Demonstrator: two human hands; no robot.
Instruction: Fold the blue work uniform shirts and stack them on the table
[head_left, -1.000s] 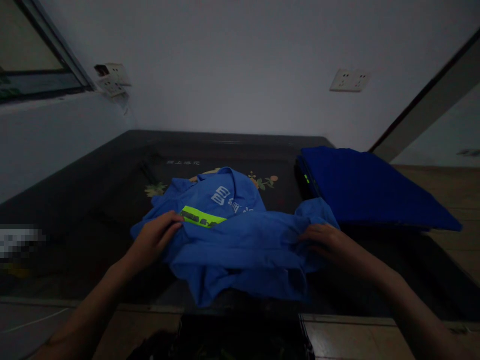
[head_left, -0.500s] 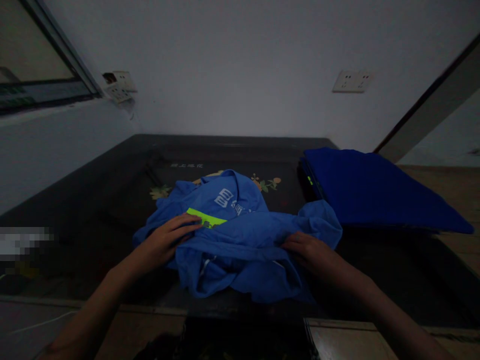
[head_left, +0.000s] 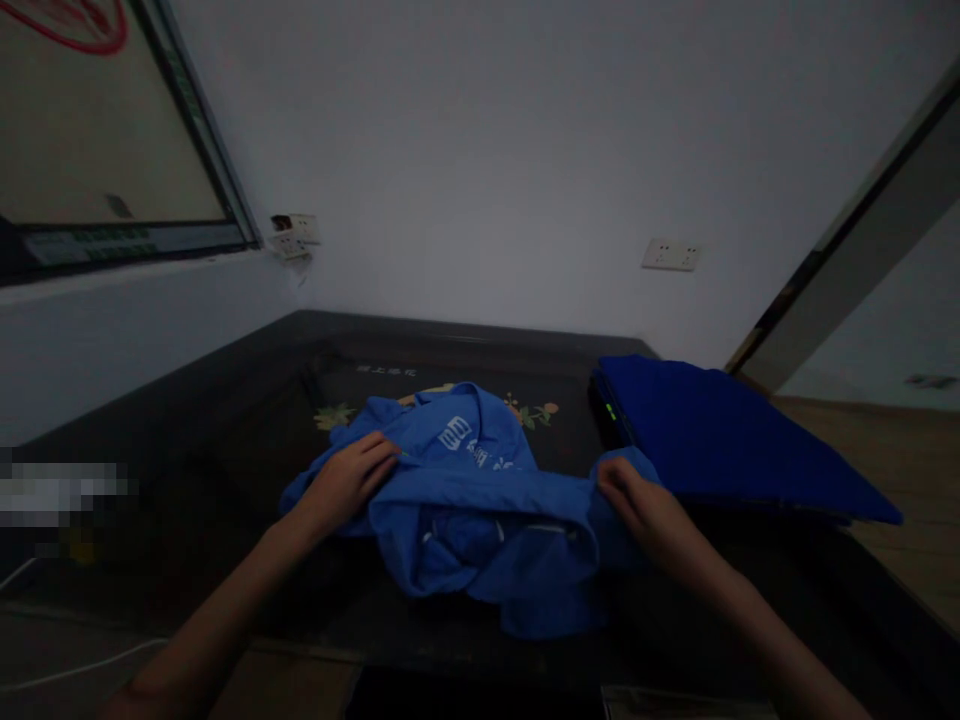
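A crumpled light-blue garment (head_left: 480,490) with white lettering lies on the dark table (head_left: 225,400). My left hand (head_left: 356,480) is closed on its upper left part, fingertips pinching the cloth. At the garment's right side my right hand (head_left: 630,492) grips a bunched edge between thumb and fingers. Between both hands the fabric is drawn into a fairly straight fold, with loose cloth hanging in front of it.
A flat stack of dark-blue cloth (head_left: 727,430) lies on the right of the table. Behind stands a white wall with sockets (head_left: 671,254). At the left are a window (head_left: 112,130) and a white cable (head_left: 90,665).
My right hand has moved outward to the right along the garment and now pinches its edge. The bright yellow-green patch is now nearly covered by folded cloth. The view has tilted upward.
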